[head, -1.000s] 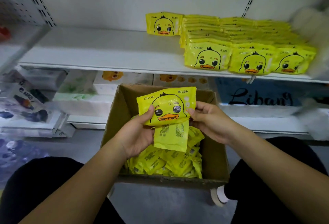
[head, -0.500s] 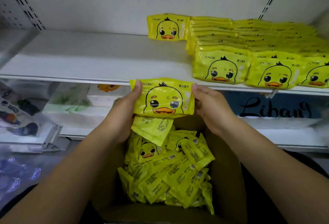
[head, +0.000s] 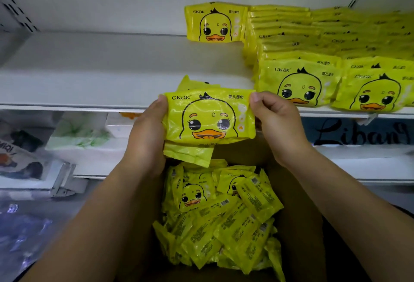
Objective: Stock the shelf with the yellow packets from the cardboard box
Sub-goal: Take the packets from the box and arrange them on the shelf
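Yellow bundle [head: 208, 116]: I have a small stack of duck-face packets up at the front lip of the shelf [head: 112, 75]. A second ago it sat low over the cardboard box [head: 298, 214], so it has been lifted clear.
Left hand [head: 145, 134]: the thumb is curled over the stack's left edge and grips it. The fingers are behind, out of my sight.
Right hand [head: 277, 122]: thumb and fingers pinch the top right corner.
Stack make-up: one packet faces me, another pokes out beneath, and a corner shows above. I cannot tell the full count.
Stocked rows [head: 313, 57]: these fill the right side of the shelf.
Lone packet [head: 215, 23]: it stands against the back wall just left of the rows, with bare shelf in front of it.
Loose packets [head: 219, 221]: many still lie jumbled in the box.
Meaning: I judge the carry nearly done and the set-down next, probably on that bare strip beside the rows.
Risk: the packet hanging beneath looks loosely caught and may slip as I reach forward.
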### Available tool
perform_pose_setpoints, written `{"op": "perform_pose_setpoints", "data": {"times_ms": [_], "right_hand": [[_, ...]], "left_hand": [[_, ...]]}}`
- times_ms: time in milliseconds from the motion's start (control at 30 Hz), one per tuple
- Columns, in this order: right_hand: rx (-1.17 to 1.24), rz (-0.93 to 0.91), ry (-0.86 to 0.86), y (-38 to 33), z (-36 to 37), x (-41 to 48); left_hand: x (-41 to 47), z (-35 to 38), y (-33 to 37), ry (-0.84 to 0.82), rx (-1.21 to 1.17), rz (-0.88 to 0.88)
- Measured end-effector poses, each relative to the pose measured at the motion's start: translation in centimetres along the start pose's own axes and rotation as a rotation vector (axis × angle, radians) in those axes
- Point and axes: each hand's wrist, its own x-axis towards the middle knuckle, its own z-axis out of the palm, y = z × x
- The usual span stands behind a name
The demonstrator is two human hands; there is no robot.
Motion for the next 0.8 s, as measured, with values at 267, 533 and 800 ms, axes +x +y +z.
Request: {"op": "perform_pose_setpoints", "data": {"times_ms": [267, 533, 800], "right_hand": [[0.125, 0.087, 0.083, 0.2, 2.0, 0.8], [0.214, 0.203, -0.242, 1.0, 2.5, -0.4], [0.205, 0.126, -0.094, 0.1, 1.4, -0.1]], "left_hand": [[0.2, 0.2, -0.4, 0.016, -0.1, 0.029], [0.3, -0.2, 0.4, 0.037, -0.136, 0.055], [0.4, 0.5, -1.2, 0.0, -0.018, -0.03]]}}
